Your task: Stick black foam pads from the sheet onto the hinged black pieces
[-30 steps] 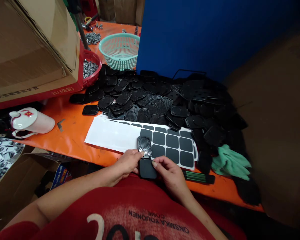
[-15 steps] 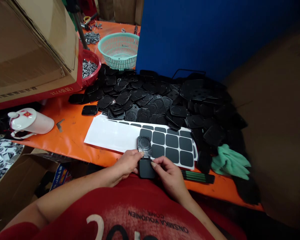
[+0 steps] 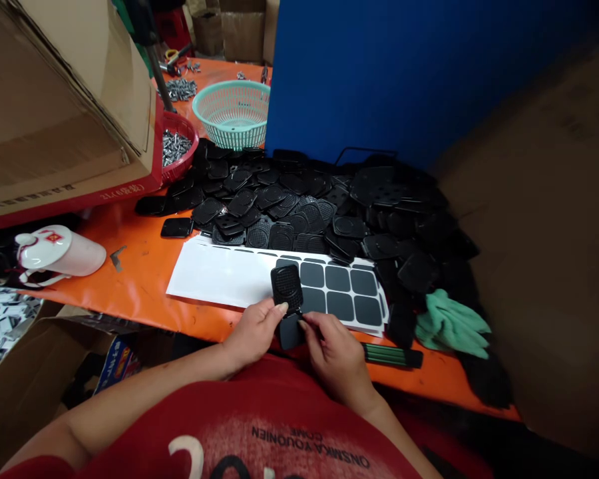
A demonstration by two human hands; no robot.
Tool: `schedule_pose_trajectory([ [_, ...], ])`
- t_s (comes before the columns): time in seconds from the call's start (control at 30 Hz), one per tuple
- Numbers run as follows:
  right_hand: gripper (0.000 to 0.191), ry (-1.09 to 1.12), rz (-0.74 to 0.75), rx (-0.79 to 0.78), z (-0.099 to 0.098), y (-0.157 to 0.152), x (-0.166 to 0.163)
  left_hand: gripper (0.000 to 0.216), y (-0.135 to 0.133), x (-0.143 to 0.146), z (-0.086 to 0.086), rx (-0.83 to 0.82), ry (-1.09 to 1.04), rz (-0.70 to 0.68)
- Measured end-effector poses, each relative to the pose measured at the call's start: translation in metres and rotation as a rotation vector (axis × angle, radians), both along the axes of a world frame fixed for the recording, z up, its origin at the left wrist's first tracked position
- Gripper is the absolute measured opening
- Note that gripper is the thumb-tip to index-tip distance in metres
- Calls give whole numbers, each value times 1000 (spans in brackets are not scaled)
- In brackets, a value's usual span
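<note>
My left hand [image 3: 253,330] grips a black hinged plastic plate [image 3: 287,287], its thumb near the joint between the two panels. The upper panel is ridged, with a rounded outline moulded in it. Below hangs a smooth, matte dark square panel [image 3: 290,332], tilted. My right hand [image 3: 338,352] is closed, thumb and forefinger pinching that panel's upper right edge. Whether a separate sticker lies on the panel, I cannot tell. Just beyond my hands lies a white sheet of dark grey rounded-square stickers [image 3: 338,303], its left part bare.
A wide heap of black plates [image 3: 309,213] covers the table behind the sheet. To the right are a green cloth [image 3: 452,326] and green-and-black strips [image 3: 392,355]. A lidded white mug [image 3: 67,251], cardboard box [image 3: 54,113], red basket [image 3: 180,150] and mint basket [image 3: 232,113] stand left.
The plate has tilted: its upper panel leans and looks darker, and its lower panel is turned and foreshortened. Both hands keep hold of it. The whole view has shifted slightly.
</note>
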State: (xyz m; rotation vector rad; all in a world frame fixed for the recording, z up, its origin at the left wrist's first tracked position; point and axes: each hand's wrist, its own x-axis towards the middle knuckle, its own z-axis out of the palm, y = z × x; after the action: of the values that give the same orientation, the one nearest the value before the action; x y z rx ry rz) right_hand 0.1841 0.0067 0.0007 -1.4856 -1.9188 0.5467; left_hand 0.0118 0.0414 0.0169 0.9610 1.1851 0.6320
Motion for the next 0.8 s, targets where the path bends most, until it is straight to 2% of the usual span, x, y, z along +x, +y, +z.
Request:
schedule_pose_trajectory([
  [0.1,11,23,-24,14,2,0,-2,35,2,-2,5,136,23,-44],
  [0.23,11,77,-60,-34,4,3,0,36,3,-3,9,190,24,-70],
  [0.37,40,154,-163,-206,6,12,6,36,2,-5,11,244,8,-97],
  [0.4,36,171,-138,-236,7,14,6,36,2,-5,11,255,-7,-101],
  [0.47,16,193,-22,-230,9,16,3,32,1,-4,12,261,-43,-111],
  [0.53,16,187,99,-193,12,18,-2,26,1,-2,12,264,-49,-123],
  [0.63,21,134,321,-196,14,27,-2,26,-1,-6,12,203,-17,-101],
  [0.7,22,21,405,-170,13,44,9,29,-4,-19,14,86,-1,-53],
  [0.73,22,-72,381,-133,12,55,19,32,-5,-31,16,18,17,-23],
  [0.8,24,-328,173,-19,8,80,43,37,-10,-66,23,-81,104,50],
])
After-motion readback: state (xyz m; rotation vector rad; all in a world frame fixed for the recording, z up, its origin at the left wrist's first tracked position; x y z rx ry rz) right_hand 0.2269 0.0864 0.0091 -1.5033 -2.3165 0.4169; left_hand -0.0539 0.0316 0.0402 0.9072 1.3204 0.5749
